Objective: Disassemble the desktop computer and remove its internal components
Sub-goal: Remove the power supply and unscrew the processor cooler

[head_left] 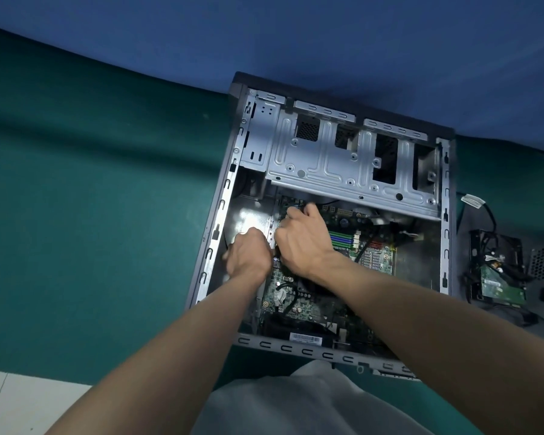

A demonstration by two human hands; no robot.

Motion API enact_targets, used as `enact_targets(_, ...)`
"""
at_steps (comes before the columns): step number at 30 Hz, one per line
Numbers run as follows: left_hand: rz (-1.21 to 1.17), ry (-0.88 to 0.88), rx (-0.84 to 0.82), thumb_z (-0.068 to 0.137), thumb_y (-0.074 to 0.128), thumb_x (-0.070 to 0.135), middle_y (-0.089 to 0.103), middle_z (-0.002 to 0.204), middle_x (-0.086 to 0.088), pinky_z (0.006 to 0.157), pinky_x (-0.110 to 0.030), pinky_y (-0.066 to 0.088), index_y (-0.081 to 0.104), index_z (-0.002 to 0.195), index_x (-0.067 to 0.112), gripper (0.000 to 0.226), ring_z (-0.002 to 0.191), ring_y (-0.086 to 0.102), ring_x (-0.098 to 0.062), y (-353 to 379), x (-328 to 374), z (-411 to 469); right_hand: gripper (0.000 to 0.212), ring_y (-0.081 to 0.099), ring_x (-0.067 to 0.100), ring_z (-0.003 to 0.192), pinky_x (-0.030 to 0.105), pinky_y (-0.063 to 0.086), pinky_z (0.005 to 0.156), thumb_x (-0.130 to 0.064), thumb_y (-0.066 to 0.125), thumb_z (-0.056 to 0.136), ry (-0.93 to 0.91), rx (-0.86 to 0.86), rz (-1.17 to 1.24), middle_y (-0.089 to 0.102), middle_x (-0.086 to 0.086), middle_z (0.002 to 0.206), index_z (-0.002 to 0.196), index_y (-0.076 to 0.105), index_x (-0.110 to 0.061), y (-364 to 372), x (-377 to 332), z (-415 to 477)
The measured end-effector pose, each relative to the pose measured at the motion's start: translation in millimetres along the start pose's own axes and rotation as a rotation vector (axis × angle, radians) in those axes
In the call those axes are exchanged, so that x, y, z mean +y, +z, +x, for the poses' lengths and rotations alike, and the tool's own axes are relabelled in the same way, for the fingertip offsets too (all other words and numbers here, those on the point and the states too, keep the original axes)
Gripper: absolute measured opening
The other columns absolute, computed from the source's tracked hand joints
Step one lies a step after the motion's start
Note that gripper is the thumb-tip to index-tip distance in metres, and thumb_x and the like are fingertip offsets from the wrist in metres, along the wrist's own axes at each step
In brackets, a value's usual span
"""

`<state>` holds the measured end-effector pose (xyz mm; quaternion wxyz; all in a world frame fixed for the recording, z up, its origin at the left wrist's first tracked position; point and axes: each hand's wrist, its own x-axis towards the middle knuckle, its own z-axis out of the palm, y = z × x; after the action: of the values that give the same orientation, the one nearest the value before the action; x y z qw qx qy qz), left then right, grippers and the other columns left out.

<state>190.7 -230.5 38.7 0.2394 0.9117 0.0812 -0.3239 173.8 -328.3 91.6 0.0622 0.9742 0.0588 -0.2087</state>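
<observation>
The green worktop carried the open computer case, lying on its side just right of centre. A steel shell like that would be heavy and stiff, with thin stamped edges best held by the folded rims. Inside it, toward 12 o'clock, sat the metal drive cage, rigid and probably fastened to the frame. Below, from the middle down to 6 o'clock, lay the green circuit board, the part seemingly being worked on. It is likely light but fragile and slightly flexible, so it should be held by its bare edges and lifted level, never by its sockets or chips. At 3 o'clock, outside the case, a hard drive rested among black cables. The left hand was at the board's 9 o'clock edge and the right hand just beside it at the board's 11 o'clock corner. Both had curled fingers, but I cannot tell what they gripped.
</observation>
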Motion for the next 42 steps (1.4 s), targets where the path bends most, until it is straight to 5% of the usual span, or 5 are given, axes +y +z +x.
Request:
enact_targets(10, 0.105, 0.067, -0.074, 0.096, 0.054, 0.013, 0.064, 0.085, -0.003, 0.058, -0.031, 0.044, 0.062, 0.087, 0.014, 0.012, 0.076, 0.059, -0.017, -5.4, 1.8, -4.3, 0.005, 0.05, 0.019, 0.102, 0.035, 0.038, 0.089, -0.014, 0.06, 0.087, 0.161, 0.062, 0.307, 0.063, -0.001, 0.095, 0.09, 0.064, -0.015, 10.2, 10.6, -12.5)
enact_targets(14, 0.166, 0.167, -0.062, 0.1, 0.047, 0.04, 0.057, 0.07, 0.004, 0.091, -0.047, 0.049, 0.057, 0.081, 0.018, 0.03, 0.062, 0.053, -0.011, -9.9, 3.8, -9.0, 0.047, 0.043, 0.021, 0.127, 0.037, 0.035, 0.107, -0.024, 0.053, 0.096, 0.273, 0.114, 0.714, 0.047, 0.003, 0.138, 0.141, 0.042, -0.016, 14.2, 34.6, -32.8)
enact_targets(20, -0.187, 0.219, -0.121, 0.101, 0.041, 0.042, 0.059, 0.064, 0.0, 0.057, -0.026, 0.037, 0.063, 0.082, 0.013, 0.042, 0.054, 0.05, -0.013, -26.1, 12.4, -15.9, 0.09, 0.032, 0.02, 0.133, 0.042, 0.029, 0.109, -0.075, 0.038, 0.08, 0.116, -0.012, 0.409, 0.034, 0.004, 0.149, 0.147, 0.023, -0.017, 26.2, 46.9, -82.1)
enact_targets(26, -0.647, 0.247, -0.132, 0.092, 0.062, 0.031, 0.068, 0.091, -0.003, 0.089, -0.041, 0.048, 0.066, 0.089, 0.015, 0.017, 0.091, 0.062, -0.022, -48.4, 32.5, -25.7, 0.104, 0.033, 0.03, 0.133, 0.046, 0.025, 0.111, -0.056, 0.069, 0.074, 0.085, -0.032, 0.19, 0.033, 0.015, 0.146, 0.147, 0.012, -0.009, 43.6, 33.1, -79.6)
enact_targets(42, -0.044, 0.398, -0.096, 0.096, 0.058, 0.021, 0.07, 0.092, -0.002, 0.059, -0.026, 0.044, 0.062, 0.111, 0.018, 0.016, 0.07, 0.06, -0.015, -5.4, 56.3, -53.2, 0.094, 0.043, 0.008, 0.102, 0.034, 0.042, 0.085, -0.073, 0.067, 0.044, 0.348, 0.348, 0.793, 0.042, -0.017, 0.105, 0.126, 0.038, -0.038, -46.3, 126.6, -191.8)
